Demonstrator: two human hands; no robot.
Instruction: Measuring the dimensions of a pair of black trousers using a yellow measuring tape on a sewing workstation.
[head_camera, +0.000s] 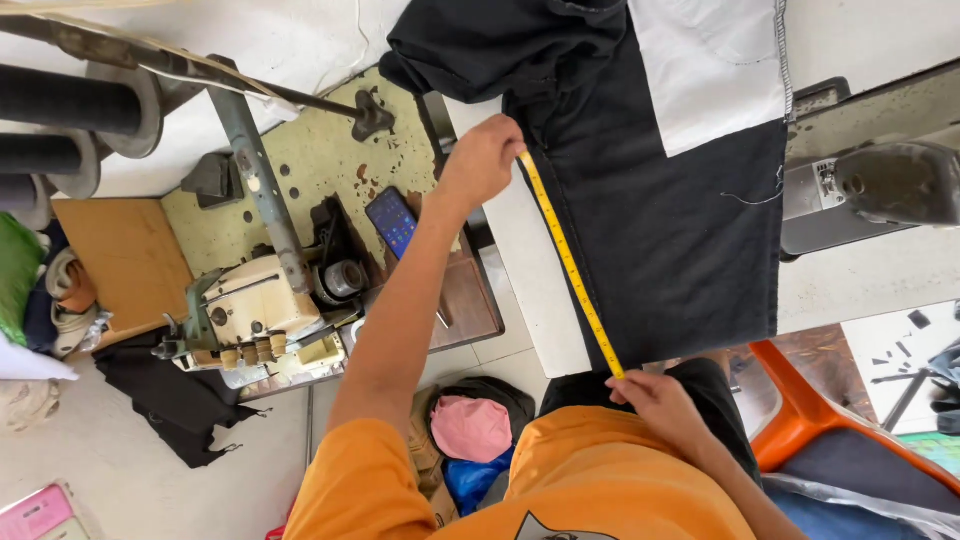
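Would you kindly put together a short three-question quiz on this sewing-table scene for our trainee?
1. True or false: the yellow tape measure lies stretched along the left edge of the black garment.
2. Which hand pins the tape's far end? A) left hand B) right hand
3. What lies beside the sewing machine, screen lit?

Key: 1 true; 2 A; 3 a phone.

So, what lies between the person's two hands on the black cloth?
In the head view, a yellow measuring tape runs taut from the left hand to the right hand, along the black garment.
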